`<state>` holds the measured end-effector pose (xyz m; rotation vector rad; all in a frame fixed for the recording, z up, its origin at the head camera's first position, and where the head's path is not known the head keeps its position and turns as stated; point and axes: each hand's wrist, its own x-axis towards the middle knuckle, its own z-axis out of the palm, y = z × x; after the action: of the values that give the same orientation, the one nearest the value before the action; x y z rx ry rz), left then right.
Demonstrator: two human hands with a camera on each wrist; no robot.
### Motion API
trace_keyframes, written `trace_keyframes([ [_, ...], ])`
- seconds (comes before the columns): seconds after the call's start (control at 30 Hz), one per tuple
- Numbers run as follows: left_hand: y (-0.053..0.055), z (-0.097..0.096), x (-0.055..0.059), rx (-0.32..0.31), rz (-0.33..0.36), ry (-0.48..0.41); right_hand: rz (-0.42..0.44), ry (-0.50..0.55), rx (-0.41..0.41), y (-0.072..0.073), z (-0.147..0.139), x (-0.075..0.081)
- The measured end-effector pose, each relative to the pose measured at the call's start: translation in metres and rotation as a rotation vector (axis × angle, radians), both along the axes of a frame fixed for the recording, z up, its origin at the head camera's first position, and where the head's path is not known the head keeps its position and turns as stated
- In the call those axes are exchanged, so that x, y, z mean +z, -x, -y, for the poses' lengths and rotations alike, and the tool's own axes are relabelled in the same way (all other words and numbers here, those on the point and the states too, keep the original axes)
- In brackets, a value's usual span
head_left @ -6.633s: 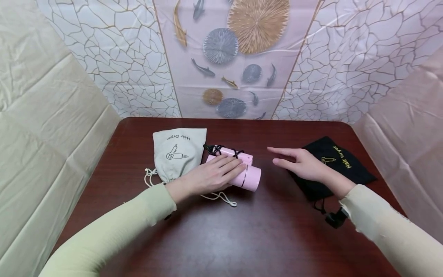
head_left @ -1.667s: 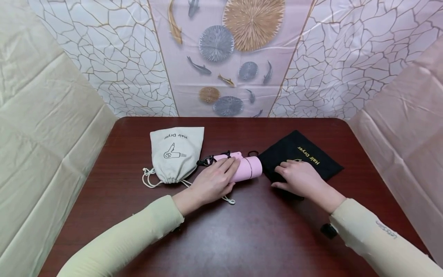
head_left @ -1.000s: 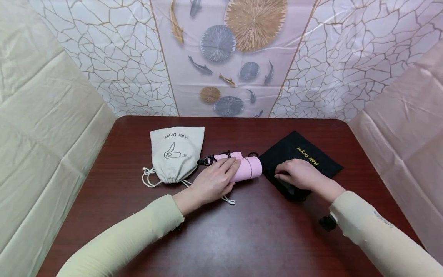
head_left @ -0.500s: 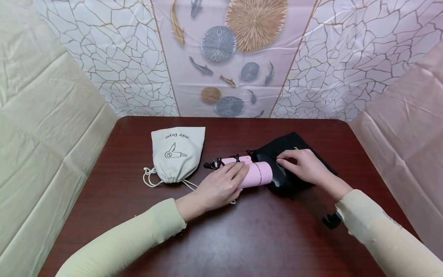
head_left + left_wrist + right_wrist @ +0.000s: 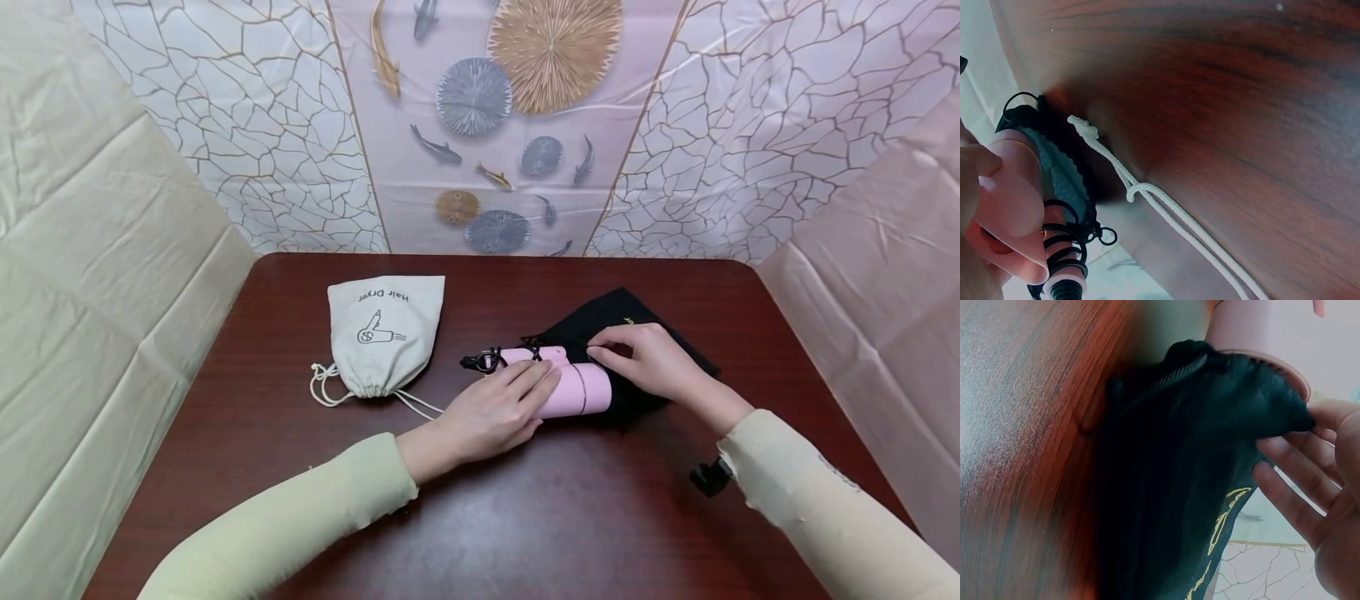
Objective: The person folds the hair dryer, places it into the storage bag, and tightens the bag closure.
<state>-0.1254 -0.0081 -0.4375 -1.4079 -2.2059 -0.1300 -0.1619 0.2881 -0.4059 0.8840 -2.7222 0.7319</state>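
Note:
My left hand (image 5: 487, 414) grips a pink hair dryer (image 5: 581, 390) by its barrel. The dryer's handle is folded, with a black cord (image 5: 1060, 240) wound round it. Its wide end meets the mouth of a black drawstring bag (image 5: 611, 312); how far inside it sits cannot be told. Thumb and fingers of my right hand (image 5: 656, 362) pinch the bag's rim. In the right wrist view, the black cloth (image 5: 1172, 475) overlaps part of the dryer's round end (image 5: 1244, 328). Most of the bag's gold lettering is hidden by my right hand.
A white drawstring bag (image 5: 390, 333) printed "Hair Dryer" lies flat at the left. Its white cord (image 5: 1179, 219) trails toward my left wrist. Everything rests on a dark red-brown table (image 5: 480, 525), with a patterned cloth (image 5: 525, 150) hanging behind.
My left hand slid the hair dryer right, up to the black bag. My right hand took hold of the bag's rim, lifting it, and the bag shifted left toward the dryer.

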Motion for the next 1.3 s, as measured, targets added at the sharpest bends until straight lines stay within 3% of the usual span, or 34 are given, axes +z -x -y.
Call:
trace_keyframes([
  [0.37, 0.006, -0.001, -0.006, 0.009, 0.030, -0.004, -0.027, -0.009, 0.030, -0.004, -0.001, 0.003],
  [0.7, 0.016, 0.006, -0.002, 0.024, 0.169, -0.059, -0.022, -0.002, 0.023, 0.000, 0.000, 0.009],
  [0.8, 0.017, 0.004, -0.001, 0.021, 0.169, -0.064, -0.040, 0.012, 0.033, 0.002, 0.000, 0.008],
  [0.93, 0.017, 0.000, -0.003, 0.012, 0.090, -0.048, -0.072, 0.035, 0.041, 0.003, 0.000, 0.007],
  [1.3, 0.021, -0.006, -0.009, -0.050, -0.318, 0.031, -0.076, 0.066, 0.012, 0.001, 0.005, 0.010],
])
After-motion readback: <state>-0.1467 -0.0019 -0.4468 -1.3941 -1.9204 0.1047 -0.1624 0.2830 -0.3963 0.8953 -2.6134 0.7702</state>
